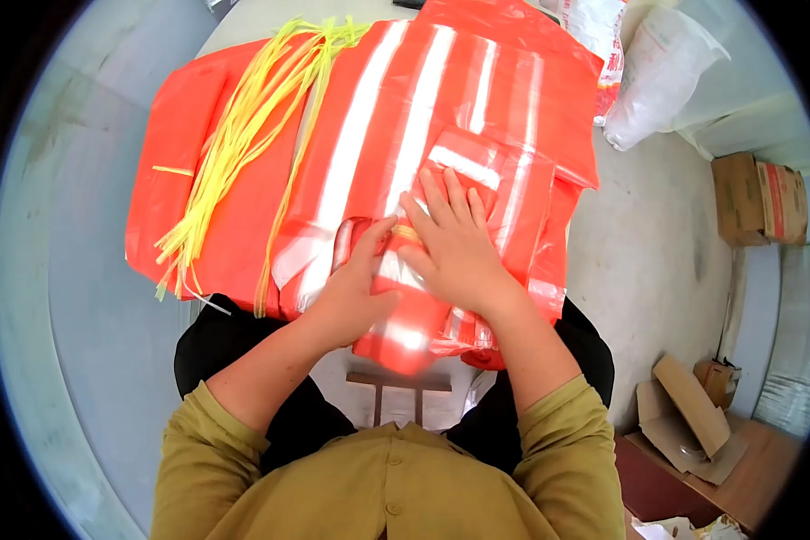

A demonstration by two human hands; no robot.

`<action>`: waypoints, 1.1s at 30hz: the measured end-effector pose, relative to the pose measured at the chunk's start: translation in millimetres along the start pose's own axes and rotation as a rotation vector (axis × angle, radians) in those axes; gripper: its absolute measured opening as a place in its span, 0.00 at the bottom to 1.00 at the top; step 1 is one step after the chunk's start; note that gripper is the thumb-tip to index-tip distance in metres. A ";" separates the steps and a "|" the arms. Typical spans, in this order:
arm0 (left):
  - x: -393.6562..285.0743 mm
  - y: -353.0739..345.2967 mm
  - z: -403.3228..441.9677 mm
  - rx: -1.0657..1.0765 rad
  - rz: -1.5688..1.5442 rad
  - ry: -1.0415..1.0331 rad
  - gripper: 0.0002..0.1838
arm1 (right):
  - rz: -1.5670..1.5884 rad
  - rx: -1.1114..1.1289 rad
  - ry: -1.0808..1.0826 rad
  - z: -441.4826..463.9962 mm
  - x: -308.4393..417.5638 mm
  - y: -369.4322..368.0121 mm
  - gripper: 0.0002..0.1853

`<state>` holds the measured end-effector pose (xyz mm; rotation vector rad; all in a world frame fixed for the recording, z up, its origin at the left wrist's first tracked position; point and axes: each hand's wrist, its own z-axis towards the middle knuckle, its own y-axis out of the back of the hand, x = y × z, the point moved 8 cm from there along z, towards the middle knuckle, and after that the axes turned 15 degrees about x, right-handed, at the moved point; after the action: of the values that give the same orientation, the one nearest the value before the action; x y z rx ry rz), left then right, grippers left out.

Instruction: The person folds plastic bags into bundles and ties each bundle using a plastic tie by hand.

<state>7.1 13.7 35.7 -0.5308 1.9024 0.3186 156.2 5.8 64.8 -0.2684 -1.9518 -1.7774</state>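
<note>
As it lies partly under the fingers, the folded red plastic piece (414, 310) runs away from the body

Since everything turns on that overlap, we note it first: the piece is on top of the red plastic stack (366, 171), near its front edge, long axis running front to back, far end leaning slightly right. Our right hand (463, 256) is the nearer one, flat on it, fingers spread and grasping nothing. Our left hand (355, 292) is at its left side, touching, thumb and index apart; other fingers are partly hidden, so we can't tell if they pinch plastic. Near end is blurred. We log a small yellow band (407, 232) between the hands. Yellow strips (238, 148) lie across the stack's left part, well apart from both hands. Stack rests on a pale desk (247, 22), which shows at the far left corner.

Writing: white sack (607, 40), back right, has red Chinese characters; we can't read them surely. Clear bag (666, 76) beside it, faint print, illegible. Cardboard box (738, 198) at right has a red printed panel, too small to read. No brand we can confirm.
</note>
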 end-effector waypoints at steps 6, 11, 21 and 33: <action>-24.6 -8.9 -9.4 0.093 -0.425 -0.059 0.48 | 0.659 -0.238 -0.225 -42.6 -27.9 53.2 0.32; -35.6 -14.6 -7.4 0.091 -0.601 -0.188 0.48 | 0.816 -0.157 -0.313 -73.7 -18.3 24.1 0.37; -4.1 -34.2 -4.3 0.020 -0.104 -0.098 0.54 | 1.089 -0.075 -0.335 -79.3 -15.1 2.6 0.36; -31.0 -48.3 -29.2 0.299 0.028 0.160 0.58 | 1.163 -0.173 -0.325 -81.3 -26.7 -4.9 0.41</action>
<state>17.7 -34.8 76.8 -0.3373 2.0676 0.0068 194.8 -69.4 50.9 -1.4660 -1.2826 -1.1039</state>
